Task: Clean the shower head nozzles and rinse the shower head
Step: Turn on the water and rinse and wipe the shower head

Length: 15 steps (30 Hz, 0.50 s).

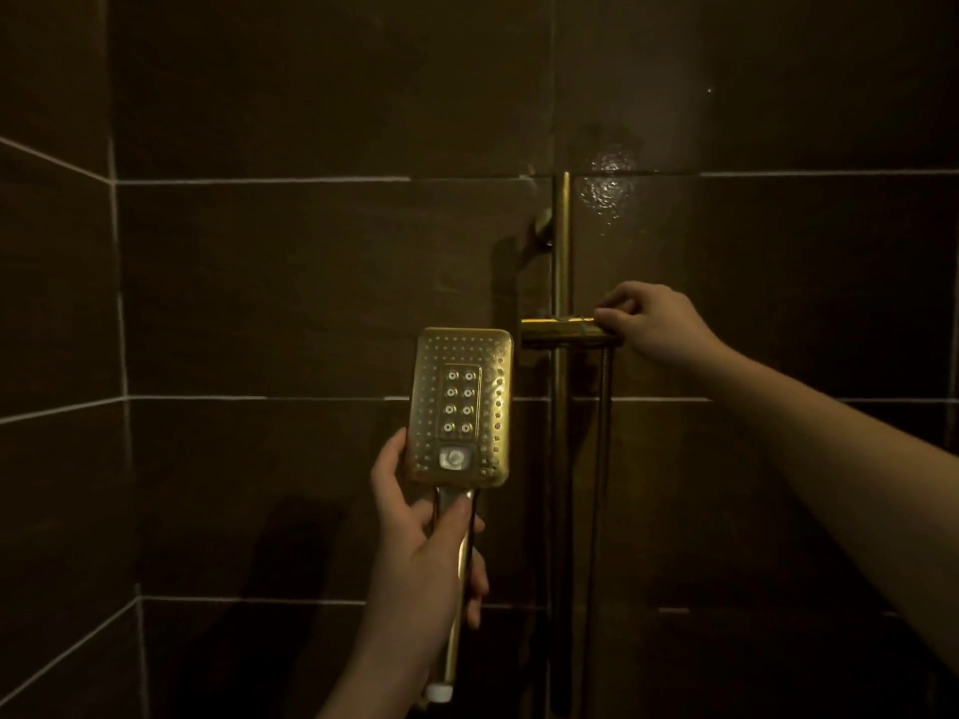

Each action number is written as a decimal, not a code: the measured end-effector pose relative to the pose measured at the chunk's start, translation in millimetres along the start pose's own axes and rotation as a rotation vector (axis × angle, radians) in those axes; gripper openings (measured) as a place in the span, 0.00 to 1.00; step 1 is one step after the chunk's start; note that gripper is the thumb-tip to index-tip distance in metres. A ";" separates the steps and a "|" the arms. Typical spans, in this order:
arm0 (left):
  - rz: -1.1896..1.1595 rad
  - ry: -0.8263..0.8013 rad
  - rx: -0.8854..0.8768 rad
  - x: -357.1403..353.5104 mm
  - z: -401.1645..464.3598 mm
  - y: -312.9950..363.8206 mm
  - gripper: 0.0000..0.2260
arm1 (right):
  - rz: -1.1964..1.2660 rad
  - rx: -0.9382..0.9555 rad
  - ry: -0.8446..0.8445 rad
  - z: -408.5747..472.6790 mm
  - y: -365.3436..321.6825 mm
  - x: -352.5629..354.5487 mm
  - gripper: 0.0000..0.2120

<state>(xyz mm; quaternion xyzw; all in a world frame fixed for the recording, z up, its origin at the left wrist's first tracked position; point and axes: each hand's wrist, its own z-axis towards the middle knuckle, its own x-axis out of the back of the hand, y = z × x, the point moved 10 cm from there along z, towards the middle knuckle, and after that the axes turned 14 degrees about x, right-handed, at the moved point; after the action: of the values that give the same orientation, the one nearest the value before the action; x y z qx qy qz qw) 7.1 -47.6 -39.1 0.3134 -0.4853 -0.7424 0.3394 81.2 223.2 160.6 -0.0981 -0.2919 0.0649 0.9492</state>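
A gold rectangular shower head (459,407) faces me, its nozzle plate upright, with rows of small nozzles and a white button near the bottom. My left hand (423,542) grips its handle just below the head, thumb across the front. My right hand (648,321) reaches to the right end of the gold horizontal holder bar (563,332) on the vertical slide rail (560,262), fingers curled on the bar's end.
Dark brown wall tiles with pale grout lines surround the shower corner. A dark hose (602,433) hangs down from the holder beside the rail. A wet patch (607,186) glistens on the tile right of the rail's top.
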 end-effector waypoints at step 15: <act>-0.027 -0.002 0.004 3.6 9.0 -1.4 0.35 | 0.108 -0.086 -0.026 12.1 11.2 -5.8 0.04</act>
<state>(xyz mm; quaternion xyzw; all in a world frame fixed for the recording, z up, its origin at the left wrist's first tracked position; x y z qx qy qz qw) -2.4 -45.5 -37.9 0.3199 -0.4830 -0.7462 0.3280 68.9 234.8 164.8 -0.1535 -0.3010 0.1047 0.9353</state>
